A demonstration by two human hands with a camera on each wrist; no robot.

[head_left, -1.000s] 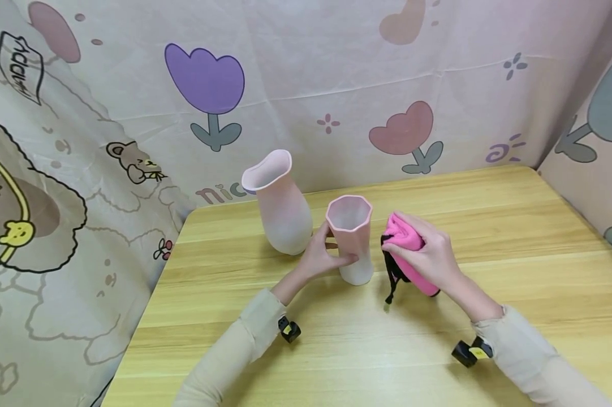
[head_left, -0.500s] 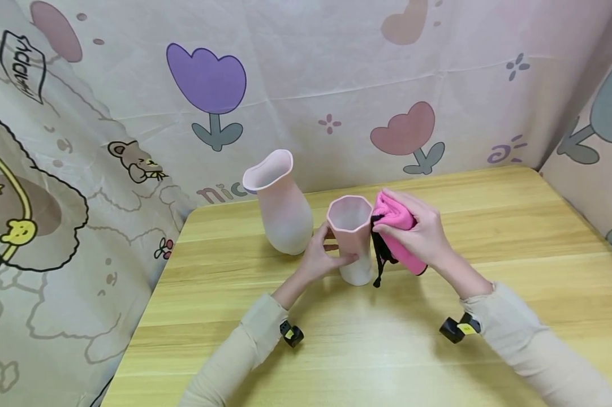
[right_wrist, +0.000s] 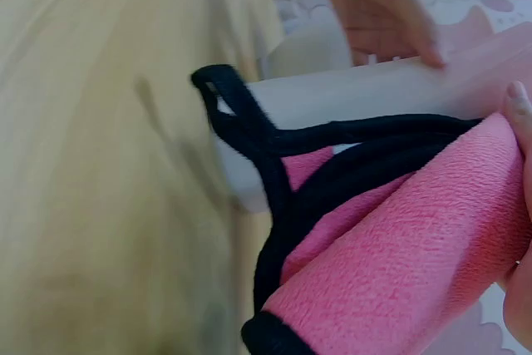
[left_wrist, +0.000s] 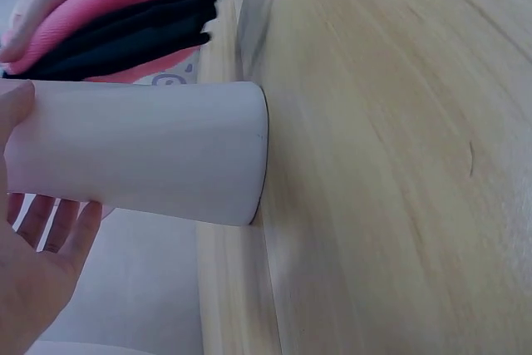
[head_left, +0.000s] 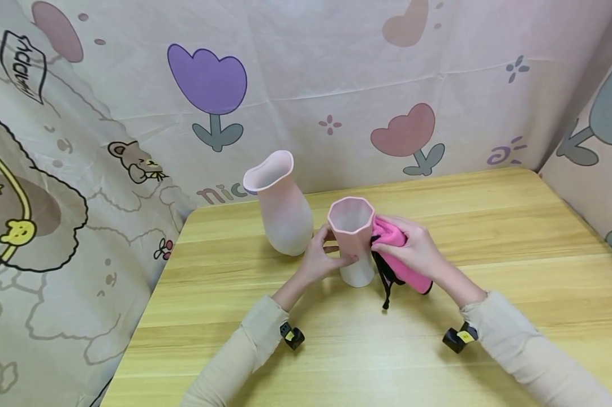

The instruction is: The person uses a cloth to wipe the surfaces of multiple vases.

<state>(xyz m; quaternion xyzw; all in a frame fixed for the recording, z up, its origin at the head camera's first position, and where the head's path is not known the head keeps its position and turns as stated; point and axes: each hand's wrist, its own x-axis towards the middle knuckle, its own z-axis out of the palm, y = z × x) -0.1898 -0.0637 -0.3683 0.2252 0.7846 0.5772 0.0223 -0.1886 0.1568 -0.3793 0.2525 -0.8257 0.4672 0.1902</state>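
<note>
A faceted vase (head_left: 356, 257), pink at the top fading to white, stands upright on the table. My left hand (head_left: 321, 254) grips it from the left, thumb across the front and fingers behind. In my right hand (head_left: 415, 246) is a folded pink towel (head_left: 410, 274) with black edging and a hanging black loop, held up against the vase's right side. The left wrist view shows the white base of the vase (left_wrist: 183, 151) on the wood. From the right wrist, the towel (right_wrist: 416, 239) covers part of the vase, its black loop hanging down beside it.
A second vase (head_left: 285, 217), rounder with a wavy flared rim, stands just behind and left of my left hand. The wooden table (head_left: 224, 271) meets a patterned cloth backdrop (head_left: 296, 73) at the back and sides.
My right hand brought the towel leftward and up to the vase's rim, then slid down along its right side. The left hand and both vases have stayed in place.
</note>
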